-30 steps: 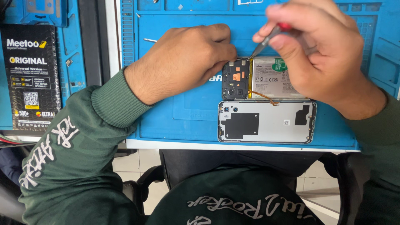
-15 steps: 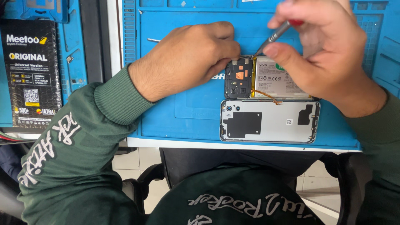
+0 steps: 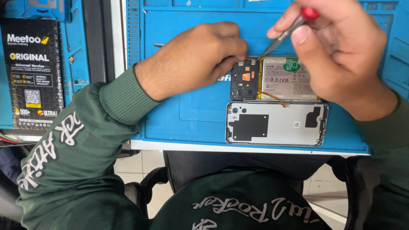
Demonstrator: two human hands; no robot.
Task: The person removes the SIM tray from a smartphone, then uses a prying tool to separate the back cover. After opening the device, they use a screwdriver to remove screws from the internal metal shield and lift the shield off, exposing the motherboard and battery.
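An opened phone lies on the blue work mat, showing a black circuit area on its left and a silver battery on its right. My left hand rests on the mat and pinches the phone's upper left corner. My right hand grips a red-handled screwdriver, whose metal tip touches the phone's top edge near the circuit area. The detached back cover lies inner side up just in front of the phone.
A black printed box stands at the left, beside a blue tray. The mat's front edge runs along the table edge, with my green sweatshirt and a chair below it.
The view has shifted slightly. My right hand has lifted a little and the screwdriver has tilted, its tip staying at the phone's top edge. My left hand has stayed in place.
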